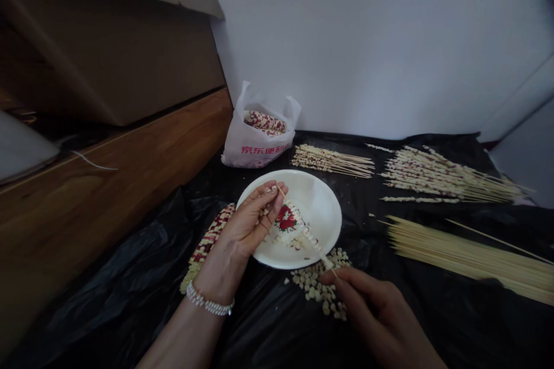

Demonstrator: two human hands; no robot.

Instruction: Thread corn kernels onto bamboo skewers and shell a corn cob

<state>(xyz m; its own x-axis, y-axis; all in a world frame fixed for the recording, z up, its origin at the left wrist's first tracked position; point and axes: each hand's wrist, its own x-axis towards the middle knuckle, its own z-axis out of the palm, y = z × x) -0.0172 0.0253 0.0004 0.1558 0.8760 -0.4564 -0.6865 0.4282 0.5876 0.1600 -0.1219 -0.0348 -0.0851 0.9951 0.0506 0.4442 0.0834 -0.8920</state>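
My right hand (372, 305) pinches the lower end of a thin bamboo skewer (309, 235) with pale and dark-red corn kernels threaded along it. The skewer slants up over a white bowl (326, 196), its bare tip at the fingers of my left hand (255, 216). That hand is curled, thumb and fingers closed round a few loose kernels (265, 207). More kernels lie in the bowl, which has a red flower print. Beneath its near rim a pile of pale kernels (318, 288) rests on the black plastic sheet. A red-and-cream corn cob (212, 236) lies beside my left wrist.
A white plastic bag (257, 153) with corn cobs stands behind the bowl. Threaded skewers lie in a small bundle (331, 160) and a larger one (428, 176). Bare skewers (459, 251) lie at right. A wooden board (173, 132) borders the left; a white wall stands behind.
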